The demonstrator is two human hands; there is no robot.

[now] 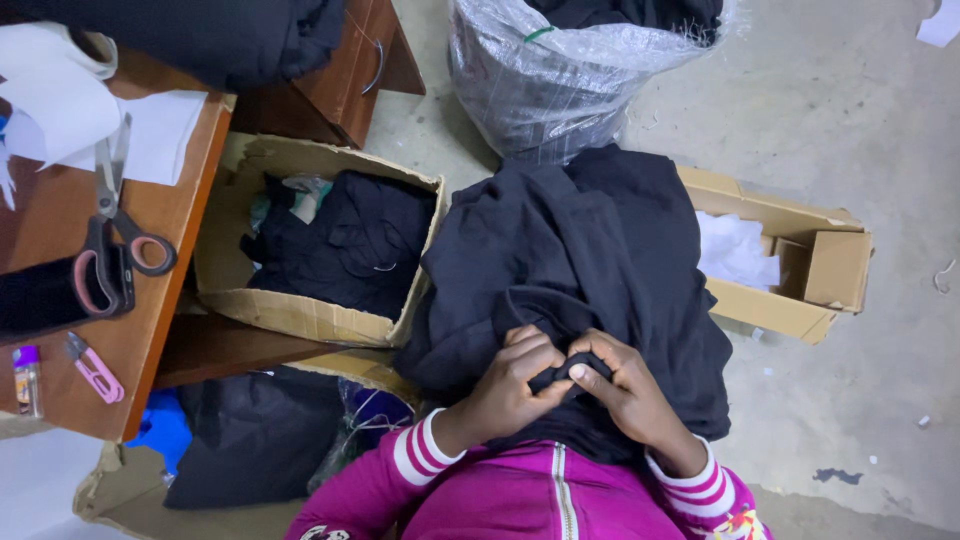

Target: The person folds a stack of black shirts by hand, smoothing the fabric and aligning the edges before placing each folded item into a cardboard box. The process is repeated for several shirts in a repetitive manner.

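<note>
Black garment (590, 260) heaped on the lap — one fold pinched between left hand (515, 385) and right hand (620, 385).

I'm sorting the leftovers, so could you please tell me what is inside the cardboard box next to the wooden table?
The cardboard box holds crumpled black fabric, with a pale scrap at its back edge. Whatever lies beneath the fabric is covered.
</note>
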